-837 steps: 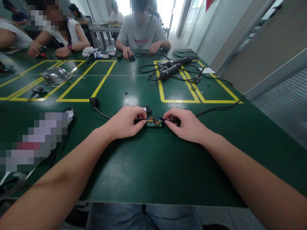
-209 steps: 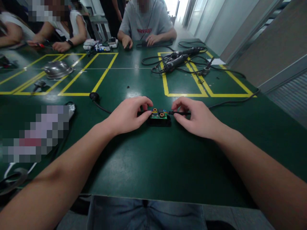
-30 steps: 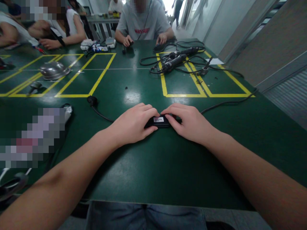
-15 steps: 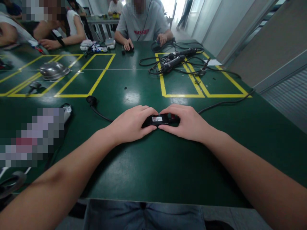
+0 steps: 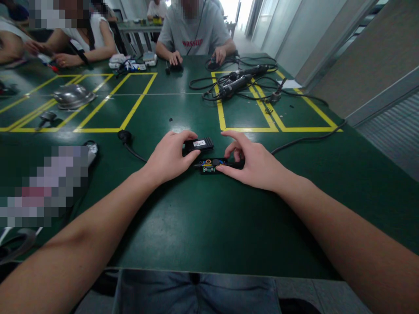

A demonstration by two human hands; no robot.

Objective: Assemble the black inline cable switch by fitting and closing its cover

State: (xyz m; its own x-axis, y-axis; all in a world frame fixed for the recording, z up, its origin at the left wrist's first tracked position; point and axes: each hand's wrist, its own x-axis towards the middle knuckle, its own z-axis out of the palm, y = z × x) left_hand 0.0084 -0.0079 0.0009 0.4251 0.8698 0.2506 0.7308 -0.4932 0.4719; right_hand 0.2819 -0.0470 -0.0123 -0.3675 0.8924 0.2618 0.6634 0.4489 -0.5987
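Note:
My left hand (image 5: 169, 157) pinches a black plastic cover (image 5: 198, 144) with a white label, holding it lifted just behind the open unit. A small circuit board (image 5: 208, 165) with copper coils sits in a black lower shell on the green table (image 5: 203, 226). My right hand (image 5: 253, 163) rests on the shell's right end, thumb and fingers pressed on it where a black cable (image 5: 304, 140) leaves to the right; its index finger is raised.
A black plug and cord (image 5: 126, 138) lie left of my hands. Electric screwdrivers with tangled cables (image 5: 237, 85) lie in a yellow-taped box ahead. A metal dome (image 5: 72, 96) sits far left. Other people sit along the far and left table edges.
Half a second ago both hands pressed the closed black case together. Now my left hand has lifted the labelled cover off and back, exposing the circuit board.

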